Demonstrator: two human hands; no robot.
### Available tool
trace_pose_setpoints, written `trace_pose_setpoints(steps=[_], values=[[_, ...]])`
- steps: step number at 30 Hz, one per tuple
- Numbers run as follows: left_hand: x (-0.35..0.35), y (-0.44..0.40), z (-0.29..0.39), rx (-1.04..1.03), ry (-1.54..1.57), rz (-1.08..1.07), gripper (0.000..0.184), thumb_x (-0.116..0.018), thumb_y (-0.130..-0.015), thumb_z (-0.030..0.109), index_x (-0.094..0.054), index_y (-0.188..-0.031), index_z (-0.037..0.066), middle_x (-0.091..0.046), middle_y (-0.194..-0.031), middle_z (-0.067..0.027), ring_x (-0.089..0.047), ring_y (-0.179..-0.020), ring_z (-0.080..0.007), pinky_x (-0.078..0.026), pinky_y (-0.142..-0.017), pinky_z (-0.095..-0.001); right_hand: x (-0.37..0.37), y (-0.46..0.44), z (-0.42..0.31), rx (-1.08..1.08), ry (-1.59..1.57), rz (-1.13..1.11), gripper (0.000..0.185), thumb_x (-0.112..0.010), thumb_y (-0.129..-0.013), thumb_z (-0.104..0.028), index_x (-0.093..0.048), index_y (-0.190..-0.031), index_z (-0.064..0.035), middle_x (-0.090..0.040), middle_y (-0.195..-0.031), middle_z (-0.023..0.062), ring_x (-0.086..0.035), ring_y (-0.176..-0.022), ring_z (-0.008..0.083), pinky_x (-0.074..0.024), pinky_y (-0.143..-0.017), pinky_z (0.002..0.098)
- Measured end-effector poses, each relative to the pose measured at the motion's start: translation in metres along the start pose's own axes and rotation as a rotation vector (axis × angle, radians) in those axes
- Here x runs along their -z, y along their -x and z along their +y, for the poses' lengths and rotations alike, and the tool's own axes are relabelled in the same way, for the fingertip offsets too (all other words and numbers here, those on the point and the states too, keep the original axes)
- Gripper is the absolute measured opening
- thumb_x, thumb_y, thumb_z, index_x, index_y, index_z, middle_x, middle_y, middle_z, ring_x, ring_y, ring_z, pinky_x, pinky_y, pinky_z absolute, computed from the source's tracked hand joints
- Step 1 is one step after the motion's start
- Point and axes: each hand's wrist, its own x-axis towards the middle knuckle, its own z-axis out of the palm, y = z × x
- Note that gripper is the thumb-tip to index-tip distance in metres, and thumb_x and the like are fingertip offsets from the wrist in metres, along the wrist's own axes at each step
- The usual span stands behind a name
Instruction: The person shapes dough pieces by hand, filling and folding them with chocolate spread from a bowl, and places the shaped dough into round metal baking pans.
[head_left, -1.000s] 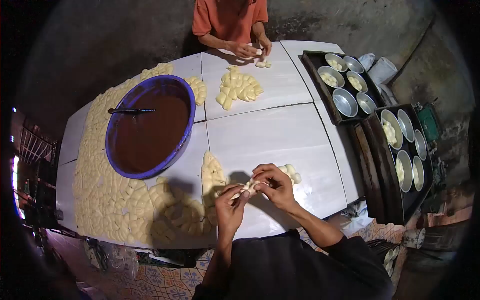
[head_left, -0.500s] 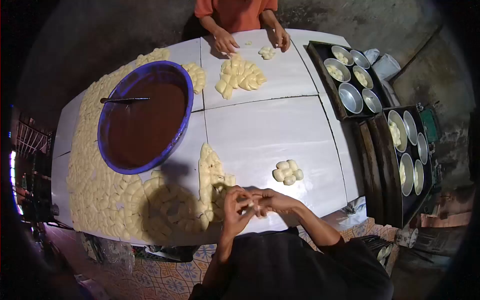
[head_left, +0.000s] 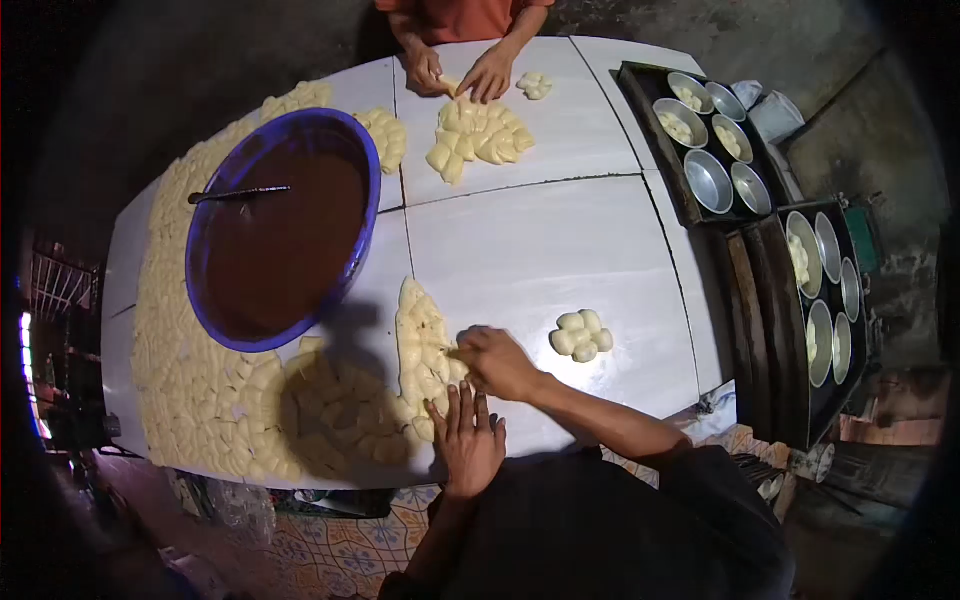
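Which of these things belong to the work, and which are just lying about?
In the work:
- dough slab under both hands
- dough-ball cluster
- round tins, some holding dough
- brown-filled basin, probably

Apparently lying about:
- green object
- white plastic

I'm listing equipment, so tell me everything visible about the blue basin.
The basin is large and rounded, plastic-looking, with a blue wall and rim. It stands upright on the white table, beside pale dough pieces. Inside is a broad, smooth-looking brown mass. A dark utensil crosses its left rim, reaching inward. Nobody is touching the basin.
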Motion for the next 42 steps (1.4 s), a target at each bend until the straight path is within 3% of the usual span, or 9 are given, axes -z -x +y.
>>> trace_pose_setpoints(steps=[5, 7, 10, 14, 26, 31, 38, 40, 42], values=[[-0.006, 0.003, -0.024, 0.080, 0.139, 0.023, 0.042, -0.060, -0.085, 0.022, -0.061, -0.122, 0.002, -0.049, -0.140, -0.0151, -0.038, -0.134, -0.0368, -0.007, -0.112, -0.0631, 0.025, 0.005, -0.024, -0.349, -0.793, 0.109, 0.027, -0.061, -0.068, 0.009, -0.061, -0.092, -0.0022, -0.056, -0.091, 0.0105, -0.059, -0.094, 0.0284, -0.0493, -0.083, 0.0393], [0.016, -0.001, -0.017, 0.207, 0.544, 0.069, 0.035, -0.059, -0.087, 0.009, -0.062, -0.122, 0.003, -0.051, -0.137, -0.0156, -0.045, -0.130, -0.0317, -0.024, -0.111, -0.0535, 0.079, 0.012, -0.038, -0.390, -0.893, 0.333, 0.030, -0.060, -0.072, 0.007, -0.063, -0.100, -0.0021, -0.051, -0.107, 0.0118, -0.056, -0.101, 0.0272, -0.0486, -0.086, 0.0391], [0.042, -0.021, -0.004, 0.122, 0.917, 0.303, 0.042, -0.057, -0.094, 0.011, -0.050, -0.133, -0.002, -0.050, -0.135, -0.0214, -0.047, -0.128, -0.0287, -0.035, -0.108, -0.0417, 0.148, 0.024, -0.067, -0.092, -0.263, 0.564, 0.041, -0.060, -0.073, 0.007, -0.060, -0.114, 0.0012, -0.042, -0.120, 0.0135, -0.053, -0.108, 0.0247, -0.0479, -0.087, 0.0329], [0.051, -0.048, 0.038, 0.170, 2.118, 0.050, 0.053, -0.052, -0.098, 0.016, -0.030, -0.145, 0.000, -0.053, -0.129, -0.0148, -0.052, -0.121, -0.0234, -0.042, -0.102, -0.0347, 0.133, 0.039, -0.095, -0.058, -0.382, -0.028, 0.063, -0.056, -0.077, 0.005, -0.038, -0.137, -0.0013, -0.051, -0.120, 0.0226, -0.052, -0.116, 0.0353, -0.0442, -0.097, 0.0415], [0.062, -0.035, 0.028, -0.054, 2.304, -0.387, 0.056, -0.047, -0.098, 0.010, -0.026, -0.150, 0.013, -0.049, -0.131, -0.0139, -0.055, -0.112, -0.0212, -0.046, -0.094, -0.0344, 0.108, 0.062, -0.076, 0.092, -0.311, 0.257, 0.040, -0.061, -0.084, 0.001, -0.058, -0.124, -0.0032, -0.055, -0.112, 0.0150, -0.058, -0.096, 0.0292, -0.0504, -0.078, 0.0351], [0.045, -0.028, 0.040, 0.134, 1.798, 0.303, 0.037, -0.056, -0.095, 0.009, -0.050, -0.129, -0.004, -0.056, -0.122, -0.0134, -0.055, -0.104, -0.0140, -0.040, -0.095, -0.0288, 0.115, 0.055, -0.098, -0.035, -0.386, 0.432, 0.039, -0.065, -0.084, -0.002, -0.060, -0.123, -0.0057, -0.057, -0.103, 0.0126, -0.060, -0.088, 0.0215, -0.0500, -0.070, 0.0288], [0.034, -0.025, 0.027, 0.237, 1.537, 0.418, 0.020, -0.062, -0.090, 0.003, -0.063, -0.109, -0.005, -0.064, -0.106, -0.0069, -0.059, -0.094, -0.0111, -0.046, -0.083, -0.0238, 0.113, 0.031, -0.075, 0.053, -0.408, 0.285, 0.041, -0.069, -0.083, -0.027, -0.064, -0.121, -0.0125, -0.042, -0.125, 0.0138, -0.037, -0.120, 0.0270, -0.0351, -0.096, 0.0380], [0.038, -0.029, 0.029, 0.308, 2.402, 0.123, 0.029, -0.063, -0.091, 0.011, -0.059, -0.117, -0.002, -0.062, -0.115, -0.0075, -0.059, -0.098, -0.0128, -0.048, -0.081, -0.0250, 0.078, 0.027, -0.070, 0.151, -0.688, 0.177, 0.048, -0.068, -0.084, -0.040, -0.061, -0.123, -0.0133, -0.044, -0.133, 0.0122, -0.033, -0.127, 0.0314, -0.0292, -0.106, 0.0459], [0.040, -0.038, 0.018, 0.424, 2.294, 0.088, 0.056, -0.063, -0.091, 0.038, -0.053, -0.126, -0.003, -0.057, -0.127, -0.0092, -0.056, -0.110, -0.0178, -0.048, -0.089, -0.0313, 0.065, 0.023, -0.050, 0.095, -0.620, 0.114, 0.066, -0.074, -0.078, -0.042, -0.053, -0.132, -0.0116, -0.039, -0.139, 0.0109, -0.030, -0.132, 0.0301, -0.0274, -0.108, 0.0456]])
